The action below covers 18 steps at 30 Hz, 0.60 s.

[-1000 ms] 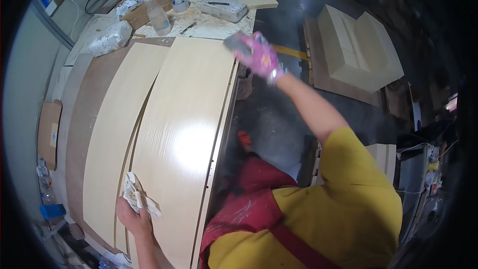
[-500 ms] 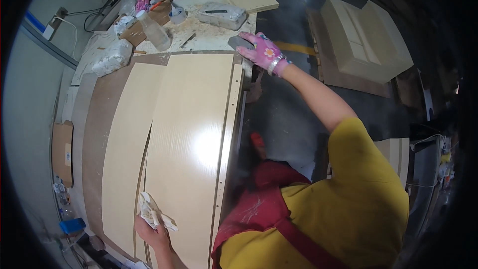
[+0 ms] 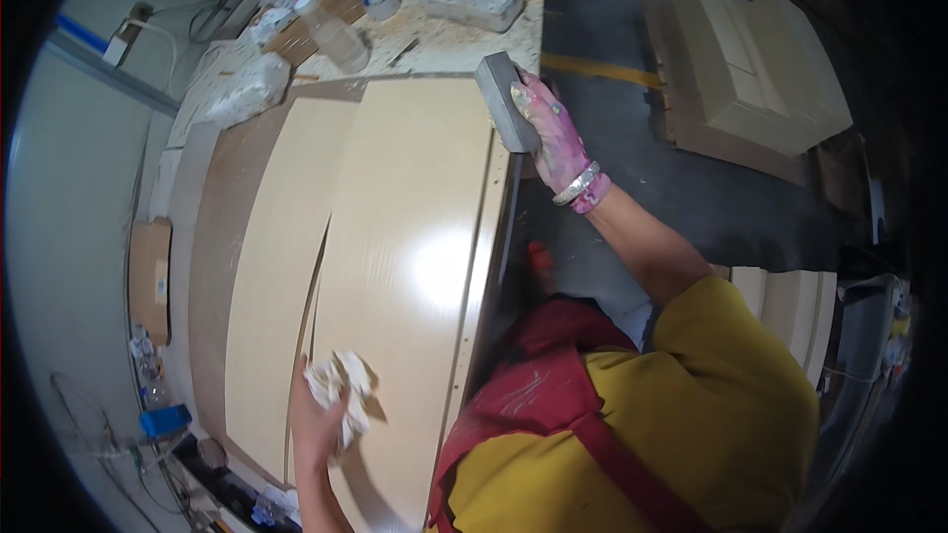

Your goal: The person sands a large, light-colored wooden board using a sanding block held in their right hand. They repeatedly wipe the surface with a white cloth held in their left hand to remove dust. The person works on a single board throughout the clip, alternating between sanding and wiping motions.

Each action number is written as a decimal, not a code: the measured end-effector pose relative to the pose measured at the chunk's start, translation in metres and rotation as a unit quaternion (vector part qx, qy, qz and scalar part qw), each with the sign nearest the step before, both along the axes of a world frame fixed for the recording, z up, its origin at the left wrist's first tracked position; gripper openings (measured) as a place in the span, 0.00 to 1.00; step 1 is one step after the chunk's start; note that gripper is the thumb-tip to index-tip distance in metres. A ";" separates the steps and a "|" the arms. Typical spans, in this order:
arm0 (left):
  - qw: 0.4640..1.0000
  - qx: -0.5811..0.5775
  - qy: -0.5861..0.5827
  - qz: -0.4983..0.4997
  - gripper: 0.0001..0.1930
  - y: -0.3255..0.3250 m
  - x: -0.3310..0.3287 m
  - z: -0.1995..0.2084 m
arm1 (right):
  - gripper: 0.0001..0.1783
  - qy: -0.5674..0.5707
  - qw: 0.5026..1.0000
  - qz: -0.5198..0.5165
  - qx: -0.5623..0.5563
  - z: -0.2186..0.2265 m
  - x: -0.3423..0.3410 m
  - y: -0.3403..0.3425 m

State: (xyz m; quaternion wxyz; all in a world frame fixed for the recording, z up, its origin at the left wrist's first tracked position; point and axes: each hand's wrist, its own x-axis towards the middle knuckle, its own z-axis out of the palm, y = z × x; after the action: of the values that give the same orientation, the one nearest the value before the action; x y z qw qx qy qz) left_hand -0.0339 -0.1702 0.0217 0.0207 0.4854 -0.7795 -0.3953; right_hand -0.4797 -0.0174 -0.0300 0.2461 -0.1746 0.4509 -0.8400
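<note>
My bare left hand (image 3: 317, 424) grips a crumpled white cloth (image 3: 342, 387) over the wide cream wood panel (image 3: 405, 197). My right hand (image 3: 555, 138), in a pink patterned glove, holds a grey sanding block (image 3: 504, 104) at the panel's far right corner, its long face tilted up. A second cream panel (image 3: 267, 306) lies to the left, with a narrow dark gap between the two. Along the right side of the wide panel runs an edge strip (image 3: 478, 286) with small holes. Whether the block touches the wood I cannot tell.
At the bench's far end are a clear plastic bottle (image 3: 334, 37), a dusty wrapped block (image 3: 474, 6), a plastic-wrapped bundle (image 3: 249, 89) and a tape roll (image 3: 381, 2). Stacked panels (image 3: 760, 69) stand on the floor at right. A cardboard box (image 3: 150, 276) lies at the left.
My right hand has turned and lifted the sanding block, so more of it shows. My left hand with the cloth has moved a little farther up the panel. The whole view has shifted slightly.
</note>
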 end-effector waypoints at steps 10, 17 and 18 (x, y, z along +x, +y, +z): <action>0.987 0.161 0.010 0.021 0.16 -0.039 -0.017 0.009 | 0.24 -0.075 0.993 0.072 -0.047 -0.017 0.022 -0.013; 0.998 0.058 0.008 0.031 0.17 -0.033 -0.012 0.008 | 0.25 -0.056 0.992 0.109 -0.022 -0.022 0.026 -0.008; 0.998 0.039 -0.001 0.039 0.18 -0.028 -0.018 0.020 | 0.24 -0.062 0.991 0.116 -0.027 -0.016 0.028 -0.007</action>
State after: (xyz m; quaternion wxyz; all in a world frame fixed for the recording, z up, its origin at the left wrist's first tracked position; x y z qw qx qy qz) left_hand -0.0517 -0.1984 0.0419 0.0165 0.5167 -0.7439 -0.4236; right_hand -0.4520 -0.0246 -0.0458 0.3648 -0.1801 0.3885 -0.8268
